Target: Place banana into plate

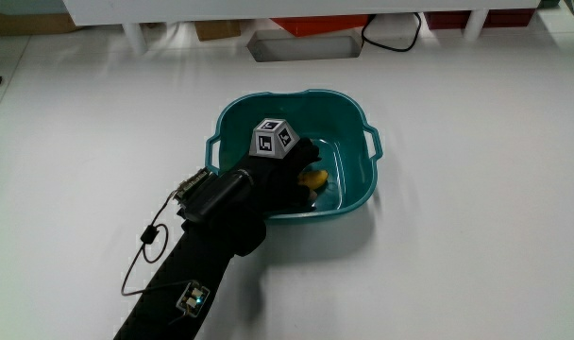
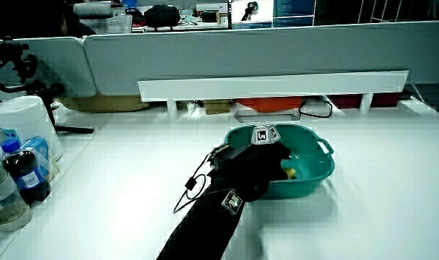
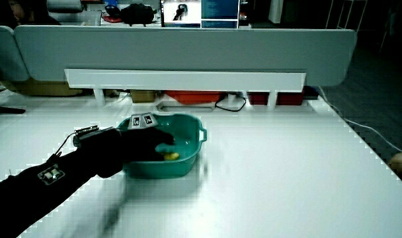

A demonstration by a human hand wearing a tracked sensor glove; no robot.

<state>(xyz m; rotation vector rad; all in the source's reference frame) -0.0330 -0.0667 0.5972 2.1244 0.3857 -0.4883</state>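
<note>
Lying inside the basin (image 1: 268, 97), the banana (image 1: 314, 178) shows only as a small yellow piece under the hand (image 1: 292, 170). It sits low, near the wall of the basin that is closer to the person, and in both side views the same yellow spot appears just under the black glove (image 2: 289, 172). The container is a deep teal basin with two handles, not a flat plate.

I cannot tell whether the hand is clamped on the banana or already loose around it, because the glove covers most of the fruit. The hand reaches over the rim nearest the person and dips down into the basin, with the cube (image 1: 274, 138) on its back facing up. I judge this low reach is so the fruit is laid on the bottom and not dropped from above. The placing looks nearly done.

Too little of the banana is visible to say where its long axis runs or which end points where.

The basin stands on the white desk (image 1: 476, 236), about in its middle, with nothing touching it. The forearm (image 1: 207, 255) lies over the desk toward the person.
</note>
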